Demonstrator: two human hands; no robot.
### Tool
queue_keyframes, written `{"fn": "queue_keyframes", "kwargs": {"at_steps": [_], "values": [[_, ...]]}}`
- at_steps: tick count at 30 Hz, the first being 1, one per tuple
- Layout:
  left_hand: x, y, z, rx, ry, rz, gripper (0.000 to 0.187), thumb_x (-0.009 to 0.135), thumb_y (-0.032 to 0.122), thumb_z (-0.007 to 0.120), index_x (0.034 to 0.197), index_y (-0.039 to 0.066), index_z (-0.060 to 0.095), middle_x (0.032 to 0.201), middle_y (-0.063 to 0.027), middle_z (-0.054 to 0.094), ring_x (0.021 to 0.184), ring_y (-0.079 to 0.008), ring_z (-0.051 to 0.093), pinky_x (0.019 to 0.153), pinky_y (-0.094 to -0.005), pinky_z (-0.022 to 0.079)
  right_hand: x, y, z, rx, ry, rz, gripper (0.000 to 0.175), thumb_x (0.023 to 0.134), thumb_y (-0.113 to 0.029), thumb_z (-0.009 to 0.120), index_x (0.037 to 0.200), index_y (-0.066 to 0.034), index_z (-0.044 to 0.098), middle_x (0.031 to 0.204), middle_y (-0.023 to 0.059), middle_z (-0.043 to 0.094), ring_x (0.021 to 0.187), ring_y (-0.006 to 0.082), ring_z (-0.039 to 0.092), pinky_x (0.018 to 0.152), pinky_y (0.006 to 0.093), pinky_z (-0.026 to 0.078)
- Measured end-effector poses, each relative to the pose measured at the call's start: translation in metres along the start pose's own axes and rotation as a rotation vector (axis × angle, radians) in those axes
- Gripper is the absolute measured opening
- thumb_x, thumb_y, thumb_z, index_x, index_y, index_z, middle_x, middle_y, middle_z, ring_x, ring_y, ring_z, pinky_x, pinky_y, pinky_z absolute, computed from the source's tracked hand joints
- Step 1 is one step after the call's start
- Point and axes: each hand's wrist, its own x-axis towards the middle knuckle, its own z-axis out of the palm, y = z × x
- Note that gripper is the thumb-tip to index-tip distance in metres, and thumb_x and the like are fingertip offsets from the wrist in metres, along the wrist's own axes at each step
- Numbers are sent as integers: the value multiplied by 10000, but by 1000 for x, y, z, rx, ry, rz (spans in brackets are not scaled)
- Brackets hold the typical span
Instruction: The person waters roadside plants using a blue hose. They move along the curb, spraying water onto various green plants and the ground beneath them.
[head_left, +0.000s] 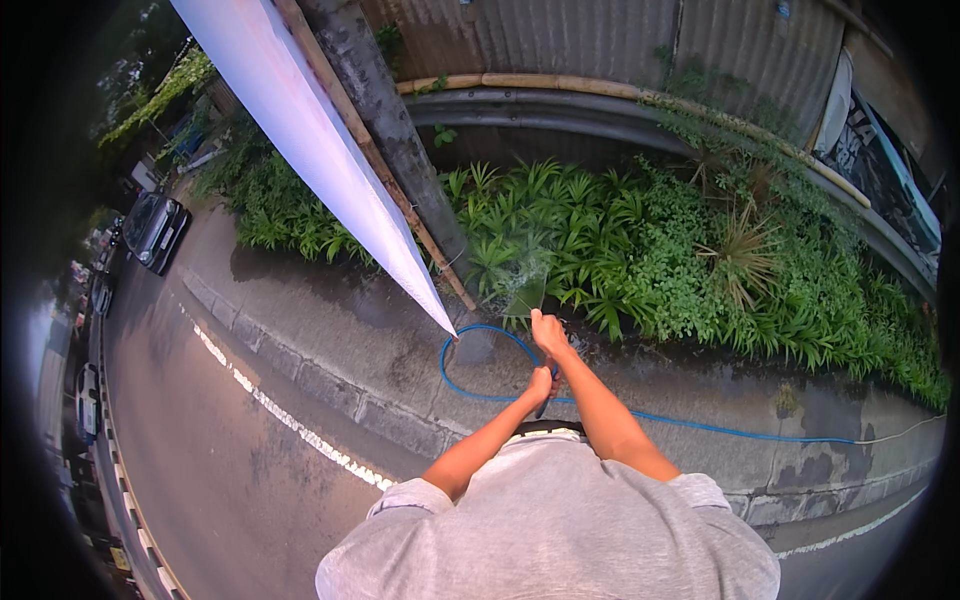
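A blue water hose (486, 394) lies in a loop on the pavement and rises to my hands. My left hand (539, 384) is closed around it in front of my waist. Farther forward, my right hand (550, 334) grips the hose's front end, which its fingers mostly hide. From there a spray of water (527, 277) fans out onto the leafy green plants (581, 217). Beyond the right forearm, the hose runs along the pavement to the right, where it joins a paler length.
A concrete post (401, 127), a bamboo pole (375, 150) and a tall white banner (322, 150) stand ahead on the left. Behind the plants runs a metal guardrail (540, 111). A kerb (300, 375) borders the road, where a dark car (155, 231) is at the far left.
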Motion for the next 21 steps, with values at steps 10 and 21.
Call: {"fn": "queue_keyframes", "kwargs": {"at_steps": [10,21], "values": [[1,1,-1,-13,-4,-1,473,954,477,282,662,119,381,510,22,334,402,-107,287,400,-280,241,-4,-7,-2,-28,32,-67,689,895,-503,333,1016,120,600,1081,369,539,1089,469,508,950,478,398],[-8,12,6,17,25,-33,469,959,458,256,640,127,349,507,26,308,394,-105,254,385,-282,228,-7,-7,-3,-21,64,-37,670,895,-490,347,1011,118,605,1076,361,546,1082,461,515,951,475,397]]}}
